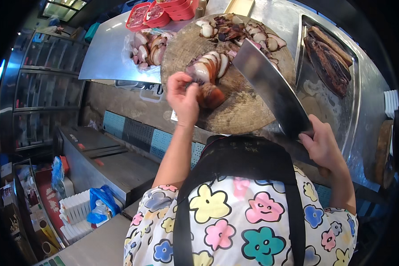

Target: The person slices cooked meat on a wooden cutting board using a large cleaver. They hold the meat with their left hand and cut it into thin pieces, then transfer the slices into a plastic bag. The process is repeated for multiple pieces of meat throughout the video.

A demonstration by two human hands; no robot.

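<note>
My right hand (324, 141) grips a broad cleaver (269, 84), its blade slanting up and left over the right part of a round wooden chopping block (246, 111). At the block's left side, my left hand (184, 96) is curled beside a fanned row of sliced cured meat (207, 66). Its thumb is close to a reddish-brown end piece (212, 96), which is blurred. Whether the fingers pinch any meat is hard to see. More cut meat (234, 30), in slices and dark chunks, lies along the block's far edge, partly behind the blade tip.
Left of the block, a clear plastic bag (149, 50) holds meat slices. Red trays (138, 16) of meat stand behind it. A metal tray (355, 109) on the right carries dark slabs of cured meat (329, 63). White containers (74, 212) are stacked low at the left.
</note>
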